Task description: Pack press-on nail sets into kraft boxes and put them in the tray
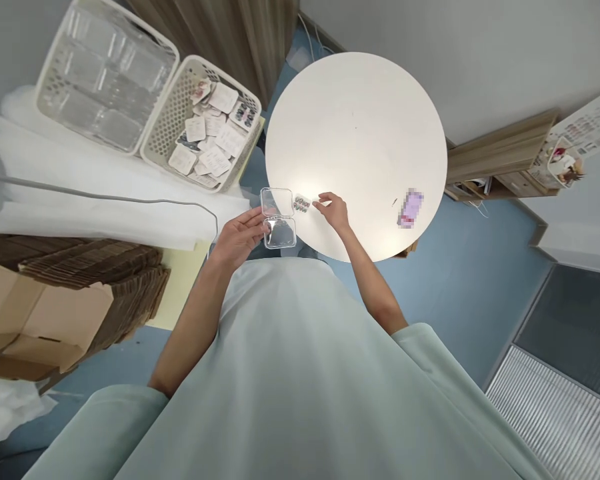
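My left hand (240, 239) grips a small clear plastic box (280, 233) by its left side, near the hinge. The box's lid (277, 202) is swung up, and nothing shows inside. Between the thumb and fingers of my right hand (334, 211) is the right edge of a small white card of press-on nails (303, 203). Rows of dark and reddish oval pieces cover the card's face. It is just right of the raised lid, over the near left edge of the round white table (360, 120).
A blurred purple object (411, 208) lies on the table's right side. To the left stand a basket of clear boxes (45, 87) and a basket of similar cards (160, 127). Folded cardboard (95, 267) is stacked below them. A grey cable (105, 193) crosses the white sheet.
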Tool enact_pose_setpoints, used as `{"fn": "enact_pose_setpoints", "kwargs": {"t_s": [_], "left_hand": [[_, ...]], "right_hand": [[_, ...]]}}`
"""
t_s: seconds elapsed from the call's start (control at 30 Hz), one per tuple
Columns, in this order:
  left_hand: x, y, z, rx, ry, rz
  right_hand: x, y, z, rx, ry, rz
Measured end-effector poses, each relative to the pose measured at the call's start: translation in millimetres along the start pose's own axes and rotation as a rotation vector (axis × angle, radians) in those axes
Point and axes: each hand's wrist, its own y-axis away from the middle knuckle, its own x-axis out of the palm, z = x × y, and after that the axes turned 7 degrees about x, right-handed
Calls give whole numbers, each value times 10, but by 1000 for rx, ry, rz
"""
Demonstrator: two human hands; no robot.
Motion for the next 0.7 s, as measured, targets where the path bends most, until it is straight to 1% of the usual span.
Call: {"fn": "enact_pose_setpoints", "kwargs": {"t_s": [0.07,0.17,0.3,0.4,0.5,0.6,0.7], "left_hand": [[-128,46,-1,-2,24,-46],[-279,92,-13,2,56,-68],[-440,81,-59,5,69,-86],[-531,26,-114,-1,72,-92],[-560,-50,-175,-14,81,-63],[-494,-134,-223,-42,46,-19],[-335,-221,-241,-70,2,34]], "right_hand": [[217,-143,-56,30,119,23],[465,-279,-135,77,229,27],[635,-325,-212,44,280,-19],[679,-291,-208,51,308,-34],[687,-212,-160,81,261,-47],[658,-92,-126,110,151,-40],[568,55,-139,138,-16,-55]]}}
